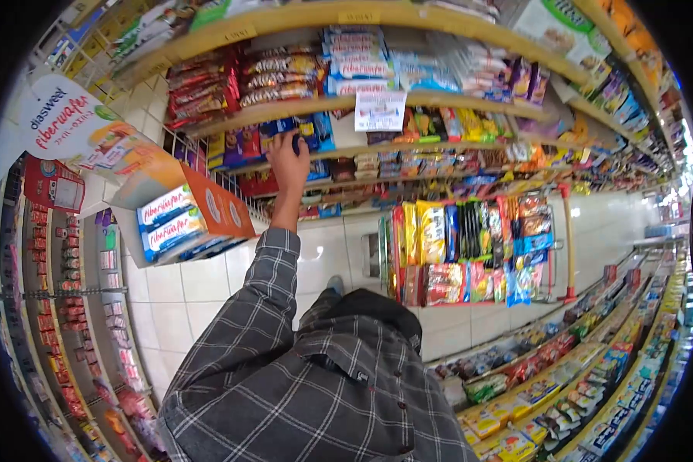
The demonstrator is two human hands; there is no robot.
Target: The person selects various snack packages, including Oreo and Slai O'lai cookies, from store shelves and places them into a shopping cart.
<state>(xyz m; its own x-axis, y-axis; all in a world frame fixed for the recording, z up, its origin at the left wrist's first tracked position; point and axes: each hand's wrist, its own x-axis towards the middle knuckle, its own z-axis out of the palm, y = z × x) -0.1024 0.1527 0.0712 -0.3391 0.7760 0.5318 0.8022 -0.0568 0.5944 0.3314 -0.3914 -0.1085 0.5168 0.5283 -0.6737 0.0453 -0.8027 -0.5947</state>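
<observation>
My left hand (289, 163) reaches into a lower shelf, its fingers bent and closed around a dark blue packet (296, 144), most of which the hand covers. Beside it on that shelf lie purple and blue snack packs (242, 145) and a light blue pack (323, 131). Directly above, the upper shelf carries brown-and-yellow chocolate bar packs (281, 79), red packs (202, 85) and white-and-blue fiberwafer packs (362, 68). My right hand is out of view.
A fiberwafer display box (231, 209) juts out left of my forearm. A basket cart (568, 246) full of colourful snack packs stands to the right on the tiled floor (331, 246). Shelves of goods (547, 385) line the lower right, with more racks (69, 308) at left.
</observation>
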